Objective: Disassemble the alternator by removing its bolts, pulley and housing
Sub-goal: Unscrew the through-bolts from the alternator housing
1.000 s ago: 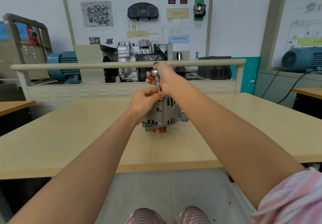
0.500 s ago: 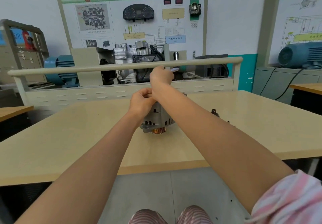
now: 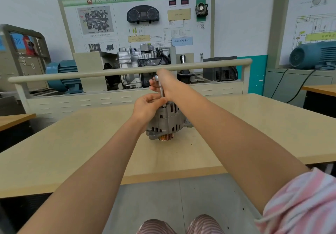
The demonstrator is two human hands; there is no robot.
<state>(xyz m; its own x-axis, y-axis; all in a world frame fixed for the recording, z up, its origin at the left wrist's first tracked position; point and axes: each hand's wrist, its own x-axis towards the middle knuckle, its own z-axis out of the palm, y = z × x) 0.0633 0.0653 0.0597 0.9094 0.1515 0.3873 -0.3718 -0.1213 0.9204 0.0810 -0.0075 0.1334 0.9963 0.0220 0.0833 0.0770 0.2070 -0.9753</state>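
A wooden table (image 3: pixel 76 148) carries the alternator (image 3: pixel 166 122), which stands pulley-down near the middle, its copper-coloured pulley (image 3: pixel 165 137) only partly visible under the housing. The right forearm crosses the housing's right side and hides it. The left hand (image 3: pixel 146 106) rests on the alternator's top left, fingers curled and pinching the lower shaft of a socket driver (image 3: pixel 161 91) that stands upright above the housing. Just above those fingers, the right hand (image 3: pixel 164 83) grips the driver's upper end. The driver's tip is hidden behind the left fingertips; it probably sits on a bolt.
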